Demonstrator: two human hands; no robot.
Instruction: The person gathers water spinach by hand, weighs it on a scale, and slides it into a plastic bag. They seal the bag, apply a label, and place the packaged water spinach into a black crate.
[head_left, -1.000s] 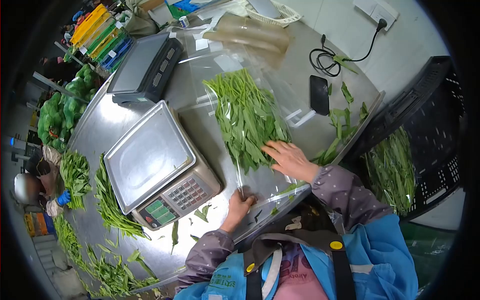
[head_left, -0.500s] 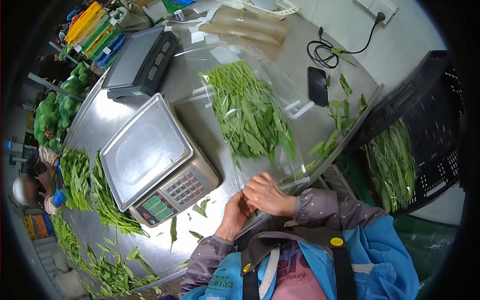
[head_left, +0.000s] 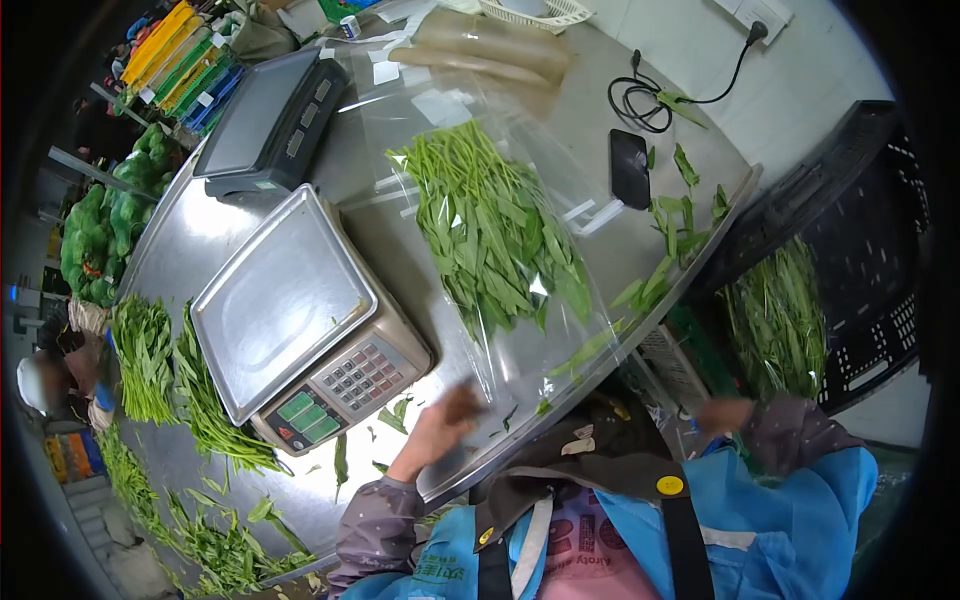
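A clear plastic bag of long leafy greens [head_left: 495, 225] lies on the metal table, its leafy end toward me. My left hand [head_left: 449, 425] is near the bag's lower end, beside the keypad scale [head_left: 285, 300]; its fingers are smeared by motion. Off the table's edge at the right, my right hand [head_left: 722, 415] is blurred, close to a crate. What either hand holds, if anything, cannot be made out. Another filled bag of greens [head_left: 778, 320] stands in the black crate [head_left: 870, 280] on the right.
Loose greens [head_left: 145, 360] lie left of the scale. A second scale [head_left: 270, 120], a phone [head_left: 629, 170] and a coiled black cable [head_left: 640, 105] are farther back. Stray leaves line the right edge. A co-worker [head_left: 75, 375] is at the far left.
My hands have come apart from the bag's lower end. The right one moved right, past the table edge; the left shifted slightly left. The view has shifted a little.
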